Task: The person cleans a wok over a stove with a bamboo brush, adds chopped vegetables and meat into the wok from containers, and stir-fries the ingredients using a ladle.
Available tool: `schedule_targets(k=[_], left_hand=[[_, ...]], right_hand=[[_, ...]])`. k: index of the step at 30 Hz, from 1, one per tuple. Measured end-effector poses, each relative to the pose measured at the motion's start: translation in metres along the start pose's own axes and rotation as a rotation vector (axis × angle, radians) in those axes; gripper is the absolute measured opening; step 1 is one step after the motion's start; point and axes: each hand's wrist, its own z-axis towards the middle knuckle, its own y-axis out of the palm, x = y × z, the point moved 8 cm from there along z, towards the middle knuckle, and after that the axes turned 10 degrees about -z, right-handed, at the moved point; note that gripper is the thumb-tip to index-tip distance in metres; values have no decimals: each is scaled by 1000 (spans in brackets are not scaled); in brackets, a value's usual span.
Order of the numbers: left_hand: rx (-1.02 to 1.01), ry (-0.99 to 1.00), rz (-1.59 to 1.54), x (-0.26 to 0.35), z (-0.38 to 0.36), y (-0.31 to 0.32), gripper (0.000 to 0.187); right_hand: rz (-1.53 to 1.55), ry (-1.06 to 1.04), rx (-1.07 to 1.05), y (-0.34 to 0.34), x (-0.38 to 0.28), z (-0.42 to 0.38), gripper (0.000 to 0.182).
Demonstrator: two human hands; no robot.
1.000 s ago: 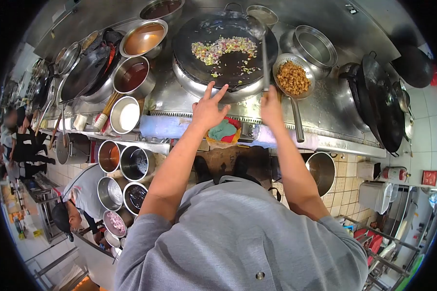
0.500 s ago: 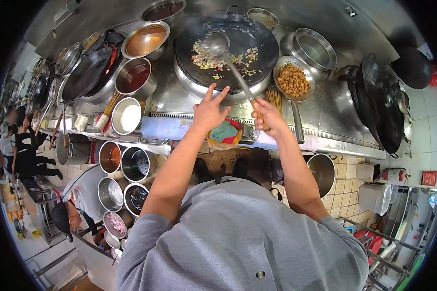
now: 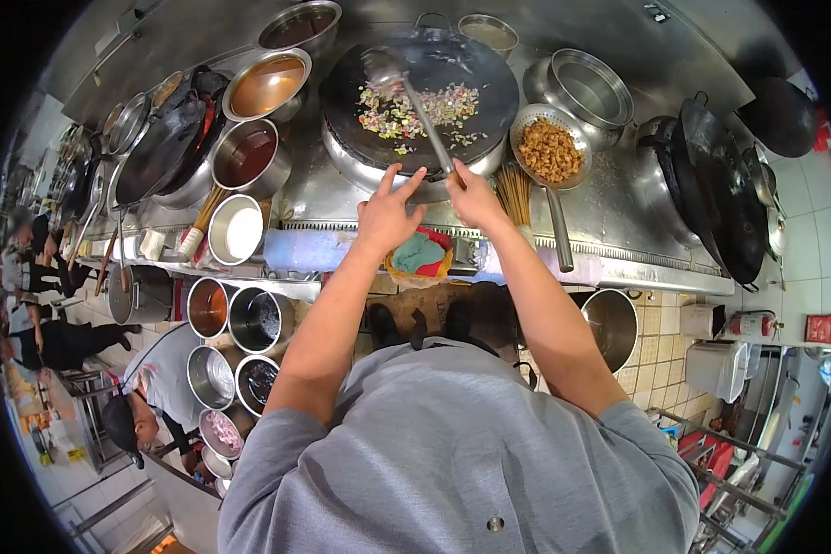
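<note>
Right hand (image 3: 475,197): clenched around long-handled steel ladle (image 3: 425,117).
Left hand (image 3: 388,218): released, two fingers extended at round black metal wok (image 3: 475,69).
Wok contents: multicoloured chopped food (image 3: 448,103).

We identify the carrying surface as a steel counter (image 3: 619,217). At its centre we find the ring (image 3: 349,162), with the wok (image 3: 475,69) seated in it. To the left we locate the amber bowl (image 3: 268,85), the red-liquid pot (image 3: 246,155) and, near the front edge, the white-filled pot (image 3: 235,231). To the right we note the whisk (image 3: 514,192), the strainer (image 3: 552,150) with its handle toward the front edge, and the basin (image 3: 593,88). Along the front edge we observe the blue towel (image 3: 307,250).
</note>
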Motion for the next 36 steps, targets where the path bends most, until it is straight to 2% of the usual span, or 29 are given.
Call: schedule_targets(k=[1,3,5,7,9,10,11,13,14,16,20,22,24,26,28,30,31,32,34,35,36], left_hand=[[9,7,8,0,0,0,64],[19,15,6,-3,0,1,64],[31,20,0,-3,1,1,64],[29,17,-36,-4,0,1,64],[20,7,-32,-3,-1,1,64],[6,2,-26,-4,0,1,64],[12,4,-21,-5,1,1,63],[43,25,-11,-6,1,3,63],[77,55,2,-3,1,0,63],[36,19,-9,-3,1,0,63],[27,22,-31,-1,1,0,62],[22,27,-17,-1,-1,4,63],[29,24,2,0,-1,0,63],[11,5,2,1,-1,1,65],[5,6,5,1,-1,1,66],[-3,-17,16,0,-1,2,66],[-4,-14,16,0,-1,3,66],[-4,-14,15,0,-1,4,66],[-2,-15,16,0,0,4,66],[-2,-12,12,-1,0,4,66],[1,-11,8,-2,0,4,66]], right_hand=[[1,0,5,-7,5,-9,53],[-751,-302,204,-39,-8,-57,56],[-801,-164,131,-81,3,-95,56],[-802,-230,193,-128,11,-127,55],[-824,-176,216,-170,-6,-175,50],[-732,-214,224,-190,-21,-199,52],[-777,-193,186,-211,-28,-219,54],[-534,-134,140,-246,-25,-250,54],[-533,-134,140,-249,-23,-248,54],[-552,-131,103,-247,-18,-237,53],[-666,-140,79,-190,42,-110,52],[-509,-204,172,-162,45,-70,51],[-143,-203,311,-133,34,-48,49],[-331,-160,416,-107,7,-51,52],[-389,-125,495,-55,29,-24,57],[-8,125,149,-19,13,-28,61],[356,148,44,-5,9,-28,58],[358,149,47,-10,6,-30,58],[266,72,-83,-15,-10,-39,57],[88,-22,-36,-23,-21,-46,54],[87,-25,-41,-27,-25,-59,54]])
